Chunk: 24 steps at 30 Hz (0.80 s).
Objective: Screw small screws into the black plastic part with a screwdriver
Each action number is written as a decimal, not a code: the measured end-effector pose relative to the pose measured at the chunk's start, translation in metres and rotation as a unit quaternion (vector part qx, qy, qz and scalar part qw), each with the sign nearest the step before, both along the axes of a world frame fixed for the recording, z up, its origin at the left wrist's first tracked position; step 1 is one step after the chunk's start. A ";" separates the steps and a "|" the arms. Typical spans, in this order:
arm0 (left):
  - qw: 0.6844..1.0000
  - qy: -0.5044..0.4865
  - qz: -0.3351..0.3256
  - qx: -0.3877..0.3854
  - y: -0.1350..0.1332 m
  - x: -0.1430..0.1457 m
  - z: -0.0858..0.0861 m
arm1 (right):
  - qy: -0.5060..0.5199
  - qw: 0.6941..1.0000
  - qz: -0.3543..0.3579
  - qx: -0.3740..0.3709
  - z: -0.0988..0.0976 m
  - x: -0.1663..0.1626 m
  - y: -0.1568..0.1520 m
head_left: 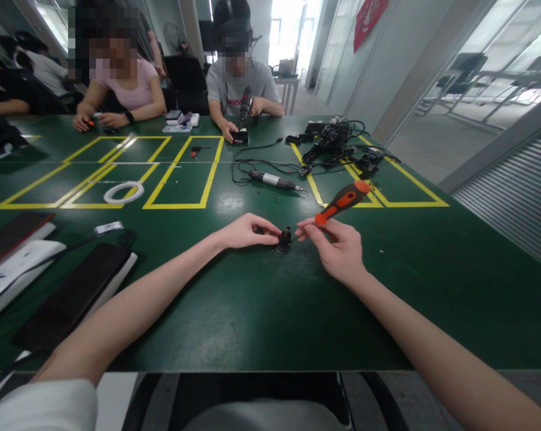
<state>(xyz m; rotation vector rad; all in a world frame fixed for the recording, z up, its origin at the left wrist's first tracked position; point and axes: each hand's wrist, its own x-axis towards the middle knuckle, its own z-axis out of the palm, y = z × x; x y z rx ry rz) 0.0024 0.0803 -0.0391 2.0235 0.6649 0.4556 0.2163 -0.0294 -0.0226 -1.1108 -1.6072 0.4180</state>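
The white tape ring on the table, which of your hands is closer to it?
Left. The left hand lies right of the white tape ring; the right hand is farther right.

A workshop: green workbench taped in yellow, electric screwdrivers, tangled cables.

We are seeing bright daylight pouring in from the doorway and glass wall behind, blowing out to white there. It is glaring softly on the green tabletop. Edges are bending with wide-angle distortion; faces are pixelated, hands casting faint shadows.
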 end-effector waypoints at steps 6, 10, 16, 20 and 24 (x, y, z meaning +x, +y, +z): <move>1.000 -0.015 -0.007 -0.014 0.001 0.001 -0.003 | 0.035 0.999 0.007 -0.003 -0.002 -0.001 0.000; 1.000 -0.016 -0.007 -0.023 0.002 0.002 -0.005 | 0.054 0.998 0.007 -0.015 -0.002 -0.002 0.000; 1.000 -0.014 -0.008 -0.012 0.003 0.002 -0.004 | 0.058 0.998 0.020 -0.022 -0.004 -0.003 0.003; 1.000 -0.024 -0.013 -0.015 0.003 0.002 -0.004 | 0.036 0.999 0.014 -0.009 -0.004 -0.004 0.002; 1.000 -0.015 -0.006 -0.009 0.002 0.002 -0.004 | 0.023 1.000 -0.011 0.011 -0.004 -0.005 0.001</move>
